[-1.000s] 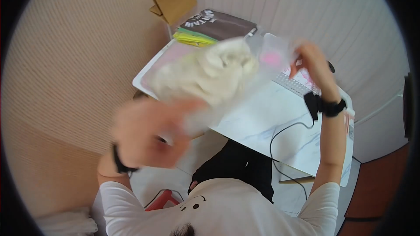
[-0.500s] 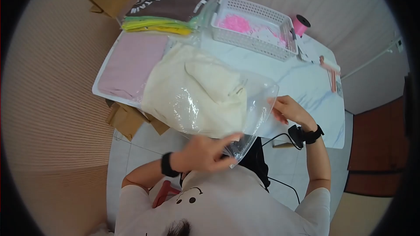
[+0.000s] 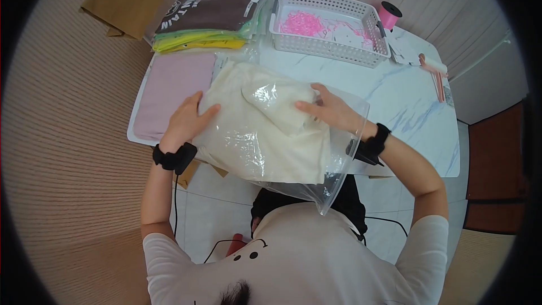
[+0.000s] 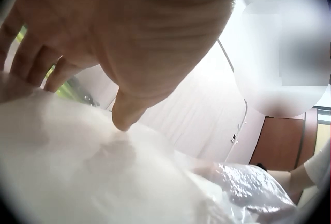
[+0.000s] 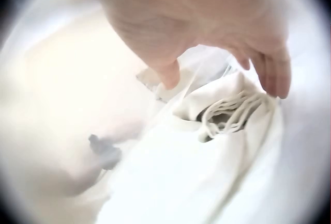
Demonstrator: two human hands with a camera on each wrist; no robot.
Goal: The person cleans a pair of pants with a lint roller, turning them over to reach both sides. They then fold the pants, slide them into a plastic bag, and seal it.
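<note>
A cream folded garment [image 3: 282, 147] lies inside a clear plastic bag [image 3: 351, 104] at the table's front edge. The left hand [image 3: 185, 121] rests at the bag's left side, thumb and fingers spread; in the left wrist view the thumb of this hand [image 4: 150, 38] touches the pale surface. At the bag's right end, the right hand [image 3: 334, 113] reaches over the garment, and the bag's open edge crosses near its wrist. In the right wrist view, white cords [image 5: 227, 115] lie bunched on the cloth below the right hand [image 5: 207, 22], whose fingers are apart.
A pink folded cloth [image 3: 172, 90] lies at left, with bagged dark, green and yellow garments [image 3: 212, 11] behind. At the back stand a white basket [image 3: 327, 51] holding pink shreds and a pink spool [image 3: 388, 18]. Brown paper [image 3: 127, 3] is at the far left.
The left hand has moved from the bag's front corner to its left side. The right hand has moved left and up over the garment, and the bag lies flatter than a second ago.
</note>
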